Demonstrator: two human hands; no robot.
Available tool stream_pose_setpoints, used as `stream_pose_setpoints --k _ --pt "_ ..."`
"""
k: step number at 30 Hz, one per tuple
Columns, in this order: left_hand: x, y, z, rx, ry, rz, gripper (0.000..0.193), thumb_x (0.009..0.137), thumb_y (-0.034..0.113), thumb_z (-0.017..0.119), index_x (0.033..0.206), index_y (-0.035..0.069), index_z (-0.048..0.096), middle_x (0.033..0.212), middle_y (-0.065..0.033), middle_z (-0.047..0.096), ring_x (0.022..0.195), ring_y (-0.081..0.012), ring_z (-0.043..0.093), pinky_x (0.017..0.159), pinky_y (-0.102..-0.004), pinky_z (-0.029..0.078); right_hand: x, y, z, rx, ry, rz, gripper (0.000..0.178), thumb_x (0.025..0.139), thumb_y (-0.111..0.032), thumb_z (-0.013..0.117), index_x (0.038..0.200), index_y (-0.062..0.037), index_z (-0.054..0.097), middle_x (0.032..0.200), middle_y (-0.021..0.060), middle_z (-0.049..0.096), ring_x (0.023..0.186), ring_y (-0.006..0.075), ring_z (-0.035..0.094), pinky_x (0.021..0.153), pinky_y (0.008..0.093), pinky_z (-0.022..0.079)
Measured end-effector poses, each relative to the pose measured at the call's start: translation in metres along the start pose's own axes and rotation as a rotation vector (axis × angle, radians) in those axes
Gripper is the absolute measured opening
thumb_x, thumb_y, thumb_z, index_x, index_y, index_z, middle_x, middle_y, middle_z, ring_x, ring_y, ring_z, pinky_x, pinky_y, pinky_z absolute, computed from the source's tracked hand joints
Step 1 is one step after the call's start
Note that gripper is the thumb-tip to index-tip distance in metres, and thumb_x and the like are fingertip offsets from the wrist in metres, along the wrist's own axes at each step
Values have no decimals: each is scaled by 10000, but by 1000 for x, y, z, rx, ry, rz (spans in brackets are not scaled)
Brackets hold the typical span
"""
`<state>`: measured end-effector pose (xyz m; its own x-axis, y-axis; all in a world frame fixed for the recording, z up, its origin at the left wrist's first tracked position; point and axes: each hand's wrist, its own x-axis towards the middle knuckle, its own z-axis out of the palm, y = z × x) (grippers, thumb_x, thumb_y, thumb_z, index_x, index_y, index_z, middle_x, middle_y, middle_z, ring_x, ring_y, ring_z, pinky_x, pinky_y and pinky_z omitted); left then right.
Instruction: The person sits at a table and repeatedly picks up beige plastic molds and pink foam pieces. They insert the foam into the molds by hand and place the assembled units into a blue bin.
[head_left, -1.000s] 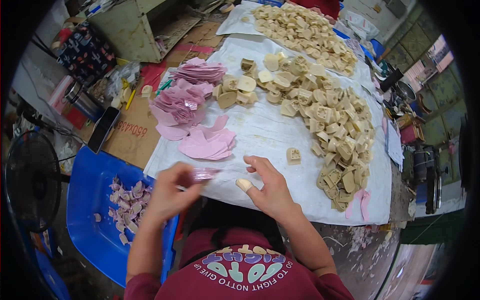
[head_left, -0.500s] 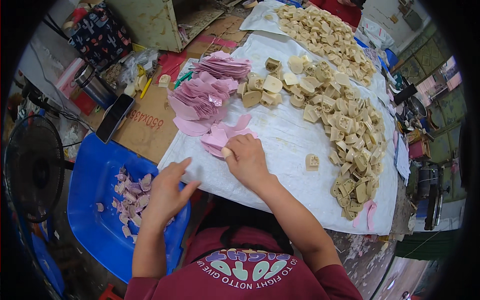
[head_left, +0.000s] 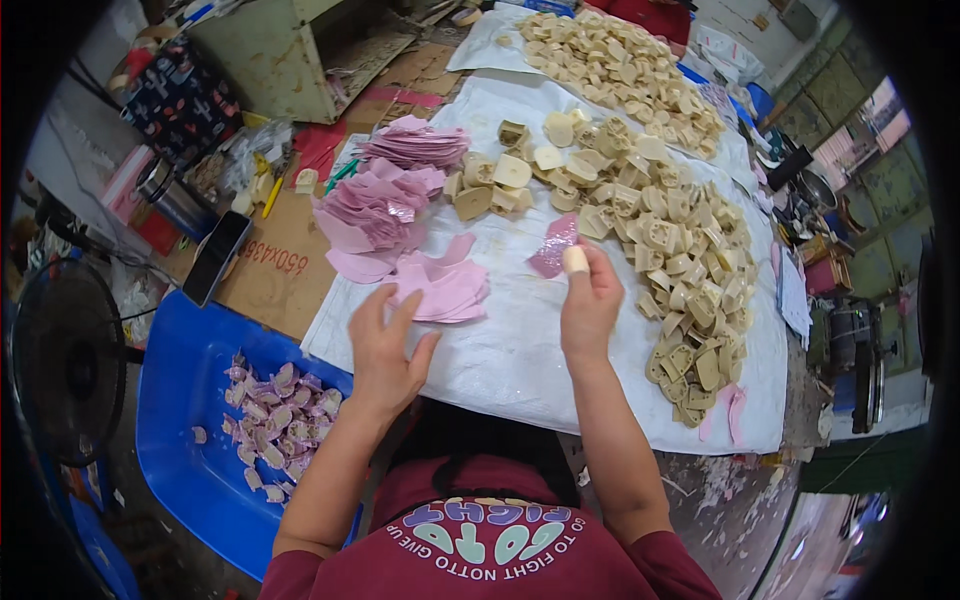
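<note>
My right hand [head_left: 592, 305] pinches a small glittery pink sheet piece [head_left: 556, 246] above the white cloth [head_left: 500, 370]. A beige cover sits on its thumb tip. My left hand [head_left: 388, 350] has its fingers apart at the near edge of a loose stack of pink cut pieces [head_left: 445, 285] and holds nothing. Behind that stack lies a bigger heap of pink pieces [head_left: 375, 205]. Beige moulded plastic pieces [head_left: 690, 260] form a long pile to the right of my right hand. Whatever lies under my right palm is hidden.
A blue basin [head_left: 180, 430] with pink-covered pieces [head_left: 275, 410] stands at the left, below the table edge. Near it are a phone [head_left: 218, 258], a steel tumbler [head_left: 175, 197] and a fan [head_left: 65, 360]. More beige pieces [head_left: 620, 70] lie at the back.
My right hand has left the pink stack and moved right with one pink piece. My left hand has moved from above the basin to the stack. The lone beige piece no longer shows.
</note>
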<state>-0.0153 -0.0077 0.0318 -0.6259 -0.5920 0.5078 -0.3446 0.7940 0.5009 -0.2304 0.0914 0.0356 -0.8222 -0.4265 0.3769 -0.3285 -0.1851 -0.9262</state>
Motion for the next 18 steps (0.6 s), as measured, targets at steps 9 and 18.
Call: stream_pose_setpoints --k 9,18 --pt "3 70 48 -1727 -319 -1076 474 980 207 543 1372 -31 423 1280 -157 545 1131 -247 577 949 -348 480 -61 -34 -46 -543 -538 -583 231 747 -71 652 974 -31 630 1183 159 602 1102 335 567 933 447 426" --pt "11 73 54 -1671 -72 -1043 394 1012 232 436 1283 -50 481 1304 -244 516 1257 -349 499 988 -475 496 -34 9 -112 -960 -248 -238 453 733 -19 625 1183 -32 573 1137 155 599 1054 345 556 930 416 426"
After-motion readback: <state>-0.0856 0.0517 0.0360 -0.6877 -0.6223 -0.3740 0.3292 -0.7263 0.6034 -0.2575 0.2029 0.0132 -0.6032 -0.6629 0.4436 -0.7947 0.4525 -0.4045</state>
